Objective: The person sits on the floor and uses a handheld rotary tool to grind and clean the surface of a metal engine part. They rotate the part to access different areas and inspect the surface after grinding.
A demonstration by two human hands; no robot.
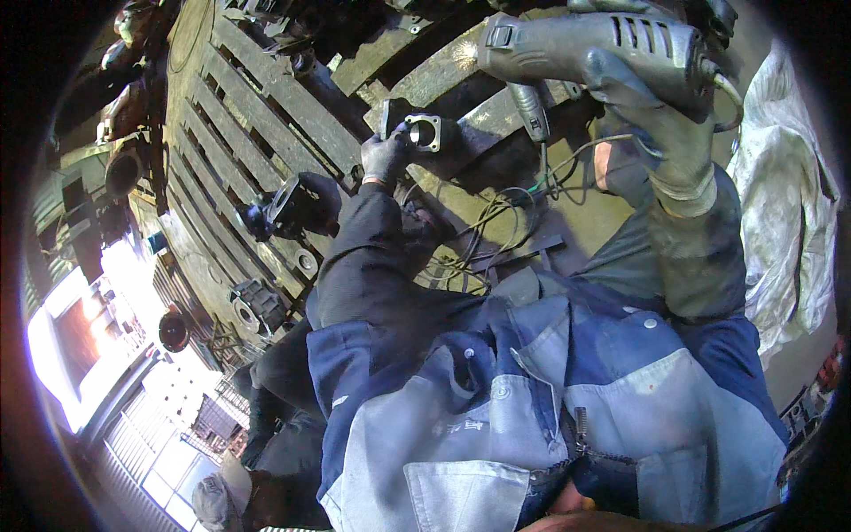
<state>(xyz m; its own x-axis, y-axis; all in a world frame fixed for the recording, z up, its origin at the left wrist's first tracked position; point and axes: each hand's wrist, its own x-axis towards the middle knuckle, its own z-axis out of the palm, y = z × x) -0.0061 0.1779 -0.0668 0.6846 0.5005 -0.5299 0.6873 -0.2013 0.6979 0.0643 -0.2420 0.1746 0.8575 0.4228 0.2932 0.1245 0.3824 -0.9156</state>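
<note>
My right hand point(651, 133), in a grey work glove, is closed around a bulky grey corded power tool point(585, 49) with vent slots and a switch on its body. The tool is held raised at the upper right, and a bright spot shows at its left end. My left hand point(386, 158), also gloved, grips the edge of a dark metal casting point(425, 133) with a square flange and a round bore. The casting is at the wooden slats. Between the two hands lies a slim grey tool handle point(530, 113) with its own cord.
Tangled cables point(487, 222) lie on the floor before me. Wooden slats point(257, 106) stretch to the left, with more metal castings point(257, 306) near them. A white sheet point(784, 213) hangs at the right. Someone in a light cap point(217, 496) is at the lower left.
</note>
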